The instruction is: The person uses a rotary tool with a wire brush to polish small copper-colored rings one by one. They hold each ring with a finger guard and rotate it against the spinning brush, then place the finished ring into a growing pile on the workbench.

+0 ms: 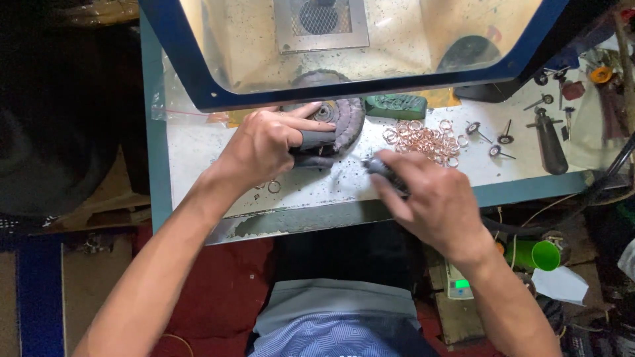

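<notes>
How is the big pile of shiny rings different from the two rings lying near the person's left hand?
The pile of rings holds many coppery-pink rings heaped and overlapping, right of the cloth polishing wheel. The two loose rings look duller and greyer, and lie flat and apart just below the left hand. The pile sits above the right hand, not touching it. Both groups are small round rings resting on the same speckled white tabletop.

Left hand (264,149) wraps a grey, rubbery finger-shaped piece (316,139), pressed against the round, dark, frayed cloth buffing wheel (344,119) lying on the pale speckled worktop (198,152). Right hand (430,198) has its grip closed around a dark, slim handheld tool (383,170), its tip angled toward the wheel's lower edge.
</notes>
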